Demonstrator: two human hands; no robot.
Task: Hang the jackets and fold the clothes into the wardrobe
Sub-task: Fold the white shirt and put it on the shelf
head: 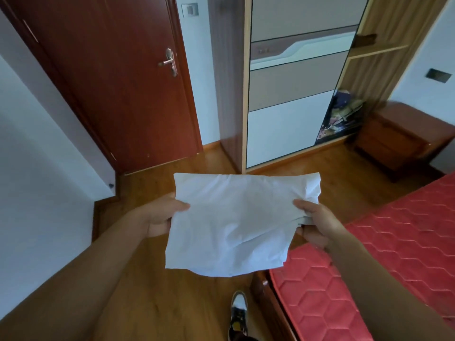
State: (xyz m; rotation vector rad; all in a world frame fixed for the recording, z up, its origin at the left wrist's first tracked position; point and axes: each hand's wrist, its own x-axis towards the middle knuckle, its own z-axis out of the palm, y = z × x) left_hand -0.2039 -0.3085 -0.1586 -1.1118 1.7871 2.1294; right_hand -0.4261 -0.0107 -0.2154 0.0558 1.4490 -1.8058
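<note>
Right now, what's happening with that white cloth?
A person is holding a folded white cloth, the left hand gripping one side and the right hand the other. They stand beside the red bed, facing the wardrobe. Its right side is open, and the cloth is not inside yet.

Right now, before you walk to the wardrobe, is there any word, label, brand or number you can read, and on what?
No text can be read anywhere.
The white folded garment, pinched by left hand and right hand: no label or print shows.
The patterned clothes in the wardrobe: print too blurred to read.
The shoe: no legible brand.
</note>
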